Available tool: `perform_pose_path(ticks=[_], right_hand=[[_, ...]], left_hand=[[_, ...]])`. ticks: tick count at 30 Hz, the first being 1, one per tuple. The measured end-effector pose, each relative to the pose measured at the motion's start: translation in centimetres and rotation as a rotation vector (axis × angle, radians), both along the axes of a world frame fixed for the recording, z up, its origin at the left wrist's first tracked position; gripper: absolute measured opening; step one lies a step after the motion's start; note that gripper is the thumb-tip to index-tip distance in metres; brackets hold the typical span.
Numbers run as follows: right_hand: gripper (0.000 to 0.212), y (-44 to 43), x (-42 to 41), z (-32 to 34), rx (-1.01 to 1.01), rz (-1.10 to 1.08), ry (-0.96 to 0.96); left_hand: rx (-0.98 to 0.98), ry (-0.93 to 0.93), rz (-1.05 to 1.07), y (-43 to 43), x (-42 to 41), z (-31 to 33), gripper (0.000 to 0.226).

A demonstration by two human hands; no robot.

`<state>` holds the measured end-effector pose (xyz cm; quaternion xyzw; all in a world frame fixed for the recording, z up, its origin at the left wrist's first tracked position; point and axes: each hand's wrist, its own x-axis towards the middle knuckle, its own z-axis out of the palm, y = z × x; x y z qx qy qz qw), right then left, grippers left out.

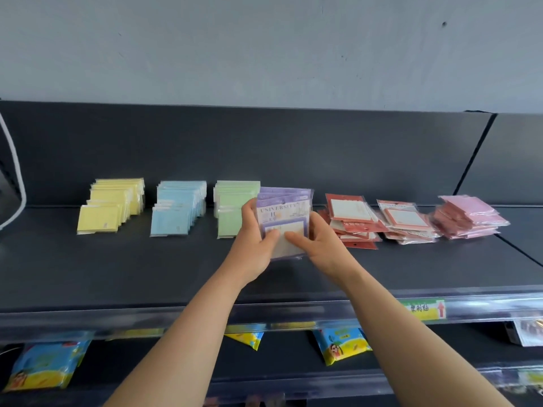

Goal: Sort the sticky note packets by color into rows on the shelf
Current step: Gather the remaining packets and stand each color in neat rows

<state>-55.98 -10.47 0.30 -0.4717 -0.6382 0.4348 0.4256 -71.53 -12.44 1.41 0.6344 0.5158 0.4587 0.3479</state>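
Note:
On the dark shelf [147, 268] stand rows of sticky note packets: yellow [108, 205], blue [176, 208] and green [232, 210], each leaning back in a line. A stack of purple packets [283, 207] printed "UNIVERSITY" is held upright just right of the green row. My left hand [254, 239] grips its left edge, thumb on the front. My right hand [316, 242] grips its right edge, thumb across the lower front. To the right lie loose heaps of red packets [352, 221], red-framed white packets [405, 221] and pink packets [470, 217].
A price strip with a yellow-green label [423, 309] runs along the shelf's front edge. Below it, blue and yellow pouches [340, 345] hang on a lower shelf. A white cable [16, 174] curves at the far left. The shelf's dark back panel [293, 148] rises behind the rows.

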Motion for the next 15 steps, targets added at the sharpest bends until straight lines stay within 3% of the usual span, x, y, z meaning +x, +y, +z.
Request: perform_pose_path(ticks=[6,15], right_hand=[[0.056,-0.4,0.0,-1.8,-0.043,0.027,0.003],[0.052,0.4,0.0,-2.2,-0.043,-0.073,-0.087]], left_hand=[[-0.155,0.11,-0.063,-0.4,-0.2,-1.8,0.078],[-0.128,0.288,-0.002,0.7,-0.7,-2.9,0.047]])
